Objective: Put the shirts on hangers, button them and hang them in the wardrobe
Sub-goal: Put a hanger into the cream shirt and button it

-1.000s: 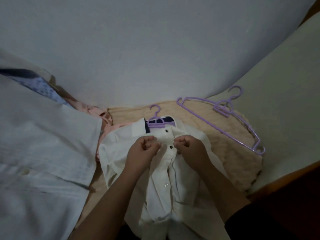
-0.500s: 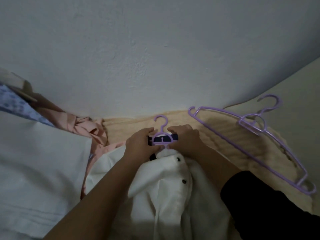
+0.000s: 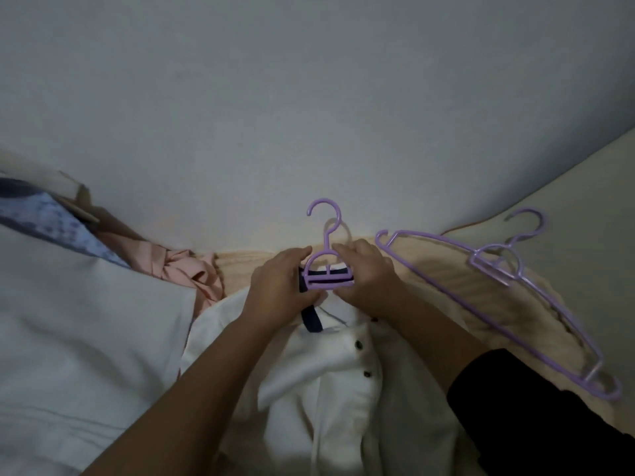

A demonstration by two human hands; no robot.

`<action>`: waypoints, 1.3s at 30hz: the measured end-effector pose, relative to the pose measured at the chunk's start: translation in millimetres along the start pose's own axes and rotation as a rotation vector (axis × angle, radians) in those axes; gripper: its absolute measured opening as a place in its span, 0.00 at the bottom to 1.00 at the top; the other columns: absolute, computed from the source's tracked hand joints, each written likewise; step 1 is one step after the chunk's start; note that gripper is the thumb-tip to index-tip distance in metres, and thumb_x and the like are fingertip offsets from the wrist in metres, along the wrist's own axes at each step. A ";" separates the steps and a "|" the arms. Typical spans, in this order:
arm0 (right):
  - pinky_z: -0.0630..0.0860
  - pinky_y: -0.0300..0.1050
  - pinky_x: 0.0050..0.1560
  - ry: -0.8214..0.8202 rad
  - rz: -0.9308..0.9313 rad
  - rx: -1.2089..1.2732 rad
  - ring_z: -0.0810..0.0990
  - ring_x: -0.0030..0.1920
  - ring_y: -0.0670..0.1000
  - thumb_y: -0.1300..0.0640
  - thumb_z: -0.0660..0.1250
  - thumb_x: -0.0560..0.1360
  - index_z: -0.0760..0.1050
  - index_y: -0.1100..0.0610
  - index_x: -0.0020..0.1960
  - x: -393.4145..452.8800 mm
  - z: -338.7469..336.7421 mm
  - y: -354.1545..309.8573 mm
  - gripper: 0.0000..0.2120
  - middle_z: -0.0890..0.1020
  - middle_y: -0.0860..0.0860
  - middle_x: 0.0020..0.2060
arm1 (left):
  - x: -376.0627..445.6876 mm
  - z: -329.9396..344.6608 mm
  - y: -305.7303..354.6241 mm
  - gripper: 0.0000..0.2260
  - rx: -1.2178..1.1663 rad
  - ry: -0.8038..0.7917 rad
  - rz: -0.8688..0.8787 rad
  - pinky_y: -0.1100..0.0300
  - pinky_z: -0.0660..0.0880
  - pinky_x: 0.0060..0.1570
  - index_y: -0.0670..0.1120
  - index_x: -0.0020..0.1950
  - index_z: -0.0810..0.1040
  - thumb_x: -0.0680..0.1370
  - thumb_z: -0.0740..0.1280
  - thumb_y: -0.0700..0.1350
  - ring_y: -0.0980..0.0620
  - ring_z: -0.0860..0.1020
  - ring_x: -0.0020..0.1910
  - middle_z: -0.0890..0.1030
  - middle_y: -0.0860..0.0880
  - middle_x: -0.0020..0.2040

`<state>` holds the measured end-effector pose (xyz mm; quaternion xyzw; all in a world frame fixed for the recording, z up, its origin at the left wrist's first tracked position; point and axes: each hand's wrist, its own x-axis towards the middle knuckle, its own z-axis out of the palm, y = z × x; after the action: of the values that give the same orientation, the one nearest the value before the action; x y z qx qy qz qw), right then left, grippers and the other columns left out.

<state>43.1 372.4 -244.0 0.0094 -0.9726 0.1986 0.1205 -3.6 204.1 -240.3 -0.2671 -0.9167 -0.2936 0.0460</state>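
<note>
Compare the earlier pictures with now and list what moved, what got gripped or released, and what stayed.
Both hands left the button placket and moved up to the collar: the left hand and right hand now grip the white shirt at the neck of its purple hanger. The spare hangers, pink garment and beige blanket stayed as they were.

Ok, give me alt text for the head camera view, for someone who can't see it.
Two hands, left hand and right hand, grip the neck of a purple hanger inside a white shirt with dark buttons, lying on a beige blanket. Spare purple hangers lie to the right; a pink garment is bunched at left.
</note>
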 end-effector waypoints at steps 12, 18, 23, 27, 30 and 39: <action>0.73 0.47 0.57 0.331 -0.194 0.002 0.71 0.55 0.49 0.53 0.70 0.72 0.65 0.51 0.71 -58.2 -245.6 -138.7 0.30 0.70 0.50 0.57 | -40.8 -204.4 149.1 0.31 0.172 0.504 0.455 0.54 0.78 0.33 0.49 0.68 0.75 0.67 0.74 0.58 0.51 0.81 0.38 0.84 0.52 0.45; 0.71 0.49 0.59 0.490 0.011 0.302 0.76 0.56 0.51 0.45 0.61 0.77 0.76 0.52 0.60 -108.7 -353.2 -191.4 0.16 0.79 0.48 0.55 | -79.7 -308.2 209.8 0.32 0.173 0.631 0.433 0.59 0.76 0.39 0.56 0.71 0.70 0.69 0.75 0.54 0.54 0.79 0.44 0.82 0.54 0.50; 0.74 0.40 0.39 0.475 0.028 0.540 0.79 0.42 0.47 0.52 0.69 0.75 0.81 0.53 0.46 -138.1 -403.5 -226.4 0.05 0.82 0.46 0.40 | -107.6 -363.0 243.7 0.30 0.177 0.627 0.409 0.58 0.75 0.45 0.62 0.71 0.68 0.70 0.73 0.56 0.54 0.78 0.47 0.80 0.56 0.50; 0.72 0.36 0.38 0.730 -0.034 0.669 0.77 0.38 0.43 0.55 0.70 0.74 0.80 0.55 0.45 -153.3 -428.1 -251.6 0.03 0.81 0.47 0.39 | -122.3 -391.9 264.7 0.30 0.168 0.665 0.420 0.60 0.73 0.42 0.62 0.70 0.68 0.70 0.73 0.56 0.53 0.77 0.47 0.79 0.55 0.51; 0.73 0.31 0.41 0.754 -0.189 0.683 0.77 0.39 0.40 0.57 0.69 0.75 0.79 0.53 0.45 -167.9 -443.2 -267.3 0.01 0.81 0.43 0.39 | -131.9 -412.5 275.4 0.29 0.194 0.695 0.434 0.60 0.71 0.39 0.62 0.70 0.68 0.70 0.73 0.56 0.52 0.76 0.46 0.78 0.54 0.50; 0.73 0.43 0.51 0.614 0.074 0.594 0.78 0.47 0.49 0.54 0.66 0.77 0.80 0.59 0.52 -195.2 -465.3 -249.1 0.10 0.82 0.54 0.51 | -148.5 -440.3 264.1 0.31 0.121 0.732 0.425 0.56 0.76 0.42 0.59 0.71 0.69 0.70 0.75 0.54 0.51 0.76 0.46 0.77 0.53 0.49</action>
<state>356.4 318.0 220.2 -0.0510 -0.7919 0.4676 0.3893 227.5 68.5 222.1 -0.3251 -0.7800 -0.2990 0.4434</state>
